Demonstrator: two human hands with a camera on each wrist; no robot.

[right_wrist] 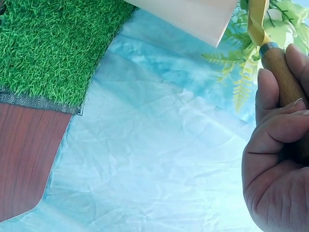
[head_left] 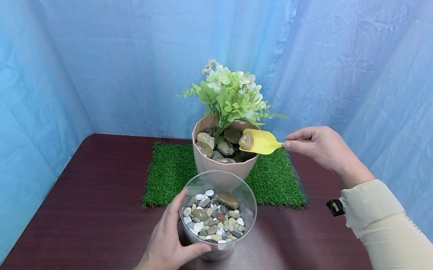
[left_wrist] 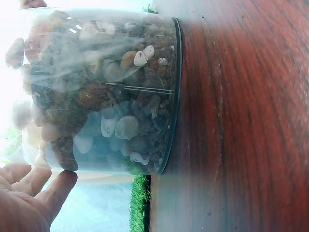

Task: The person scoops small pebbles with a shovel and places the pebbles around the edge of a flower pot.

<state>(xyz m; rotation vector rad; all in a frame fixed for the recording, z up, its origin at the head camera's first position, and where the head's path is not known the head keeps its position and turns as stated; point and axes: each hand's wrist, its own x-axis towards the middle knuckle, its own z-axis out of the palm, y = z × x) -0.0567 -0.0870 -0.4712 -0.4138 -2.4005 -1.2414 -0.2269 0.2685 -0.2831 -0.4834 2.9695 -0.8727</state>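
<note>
My right hand grips the wooden handle of a small yellow scoop. A smooth brown stone lies at the scoop's front end, over the right side of a pale pink flowerpot. Large stones fill the pot around a leafy plant with white flowers. Closer to me stands a clear container of small mixed pebbles, with one larger brown stone on top. My left hand holds this container by its left side, thumb at the near rim.
The pot stands on a green artificial grass mat on a dark red wooden table. Light blue cloth hangs behind and at both sides. A black device sits at the right wrist.
</note>
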